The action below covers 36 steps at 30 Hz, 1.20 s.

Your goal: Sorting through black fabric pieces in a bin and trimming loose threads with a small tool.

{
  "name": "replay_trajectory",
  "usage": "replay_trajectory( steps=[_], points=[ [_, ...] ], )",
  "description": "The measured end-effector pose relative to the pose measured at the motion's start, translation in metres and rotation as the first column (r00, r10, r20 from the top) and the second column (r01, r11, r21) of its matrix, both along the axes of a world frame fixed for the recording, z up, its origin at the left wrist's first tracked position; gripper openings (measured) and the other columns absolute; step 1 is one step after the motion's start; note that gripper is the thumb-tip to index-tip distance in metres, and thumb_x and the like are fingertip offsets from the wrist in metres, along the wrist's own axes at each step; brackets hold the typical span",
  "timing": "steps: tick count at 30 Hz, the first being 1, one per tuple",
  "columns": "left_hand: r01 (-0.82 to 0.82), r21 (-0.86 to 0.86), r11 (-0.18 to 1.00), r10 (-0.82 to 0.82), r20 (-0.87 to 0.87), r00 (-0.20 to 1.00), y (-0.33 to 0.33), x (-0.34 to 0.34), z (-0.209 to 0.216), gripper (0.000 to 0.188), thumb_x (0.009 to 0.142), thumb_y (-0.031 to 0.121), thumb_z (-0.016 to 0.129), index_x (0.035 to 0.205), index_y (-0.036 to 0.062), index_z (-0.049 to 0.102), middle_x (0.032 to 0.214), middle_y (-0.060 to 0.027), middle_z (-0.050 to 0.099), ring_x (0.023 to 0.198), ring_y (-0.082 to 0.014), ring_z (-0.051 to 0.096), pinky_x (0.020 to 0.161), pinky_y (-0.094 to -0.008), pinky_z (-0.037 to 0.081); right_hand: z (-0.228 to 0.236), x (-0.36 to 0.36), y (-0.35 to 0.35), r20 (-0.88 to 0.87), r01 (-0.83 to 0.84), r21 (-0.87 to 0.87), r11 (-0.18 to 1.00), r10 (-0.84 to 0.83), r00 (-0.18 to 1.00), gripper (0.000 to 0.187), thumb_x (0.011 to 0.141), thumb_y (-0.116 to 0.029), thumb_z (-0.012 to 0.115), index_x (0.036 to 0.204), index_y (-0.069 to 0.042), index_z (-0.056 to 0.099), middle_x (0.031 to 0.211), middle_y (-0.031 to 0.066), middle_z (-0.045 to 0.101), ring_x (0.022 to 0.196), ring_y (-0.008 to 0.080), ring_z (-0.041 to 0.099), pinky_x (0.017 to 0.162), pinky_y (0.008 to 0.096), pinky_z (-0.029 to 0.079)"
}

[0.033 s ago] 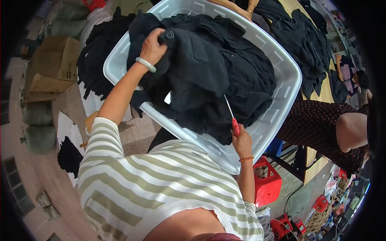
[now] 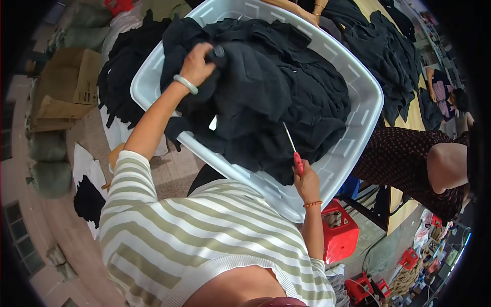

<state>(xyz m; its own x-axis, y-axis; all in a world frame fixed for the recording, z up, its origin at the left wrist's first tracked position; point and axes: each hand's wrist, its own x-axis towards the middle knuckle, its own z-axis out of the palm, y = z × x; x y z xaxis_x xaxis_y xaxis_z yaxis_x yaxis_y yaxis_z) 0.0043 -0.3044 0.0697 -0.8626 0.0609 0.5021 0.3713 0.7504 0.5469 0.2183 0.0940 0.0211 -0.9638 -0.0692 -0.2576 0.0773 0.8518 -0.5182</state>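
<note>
My left hand [image 2: 198, 66], with a pale bangle at the wrist, is closed on a piece of black garment [image 2: 250, 77], lifting it over the pile in the tub. A dark round button-like piece [image 2: 219, 51] shows beside its fingertips. A small white tag [image 2: 213, 123] lies against the black cloth below. My right hand [image 2: 307, 183], wearing a beaded bracelet, is wrapped round the red handle of what look like scissors [image 2: 298, 162]. Their thin metal blade points up and left over the cloth. The pale grey plastic tub [image 2: 365, 97] is filled with black garments.
Another person's hand and arm [image 2: 302, 11] reach the tub's far rim. A person in a dotted garment [image 2: 404, 158] is at the right, near a table with black garments [image 2: 388, 61]. A red stool [image 2: 341, 233] stands right of the tub, a cardboard box [image 2: 66, 84] at the left.
My left hand has shifted slightly, turning the button-like piece a little to the right and down. The scissors have moved slightly left and down.
</note>
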Motion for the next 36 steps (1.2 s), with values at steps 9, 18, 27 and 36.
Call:
replay_trajectory(
  steps=[9,18,27,36],
  points=[
    [0.744,0.312,0.591,-0.647,0.734,0.207,0.094,0.094,-0.03,0.025,0.072,0.015,0.066,0.091,-0.0007,0.06,0.079,-0.0208,0.063,0.082,-0.038,0.062,0.076,-0.0404,0.047,-0.005,0.019,0.003,0.082,0.032,0.017,0.999,-0.034,0.996,0.024,0.088,-0.021,0.061,0.108,-0.01,0.056,0.087,0.0205,0.065,0.08,0.0407,0.063,0.069,0.0472,0.049],
    [0.138,-0.346,0.928,0.043,0.466,0.884,0.055,0.019,-0.108,0.023,0.074,0.016,0.065,0.096,0.0155,0.069,0.149,-0.0164,0.03,0.141,-0.0429,0.013,0.109,-0.0607,0.011,-0.002,0.011,0.005,0.085,0.061,0.04,0.997,-0.064,0.994,0.024,0.087,-0.02,0.062,0.108,-0.01,0.056,0.089,0.019,0.066,0.081,0.0404,0.063,0.069,0.047,0.049],
    [0.334,0.362,0.87,-0.478,0.785,0.394,0.016,-0.012,-0.148,0.009,0.081,0.007,0.063,0.081,0.0012,0.056,0.072,-0.0048,0.058,0.071,-0.0099,0.047,0.068,-0.0275,0.043,-0.009,0.01,0.01,0.076,0.105,-0.006,0.994,-0.104,0.992,0.024,0.085,-0.024,0.063,0.106,-0.011,0.056,0.089,0.0191,0.065,0.081,0.0407,0.062,0.07,0.0483,0.048],
    [0.194,0.584,0.788,-0.611,0.701,0.367,0.079,-0.083,0.076,0.015,0.082,0.012,0.059,0.091,0.0013,0.064,0.084,-0.002,0.063,0.076,-0.0097,0.059,0.068,-0.0262,0.049,-0.02,0.016,0.015,0.023,0.086,-0.049,0.995,-0.085,0.996,0.024,0.084,-0.022,0.063,0.105,-0.011,0.057,0.092,0.0152,0.064,0.081,0.0385,0.062,0.07,0.0465,0.048]
  ],
)
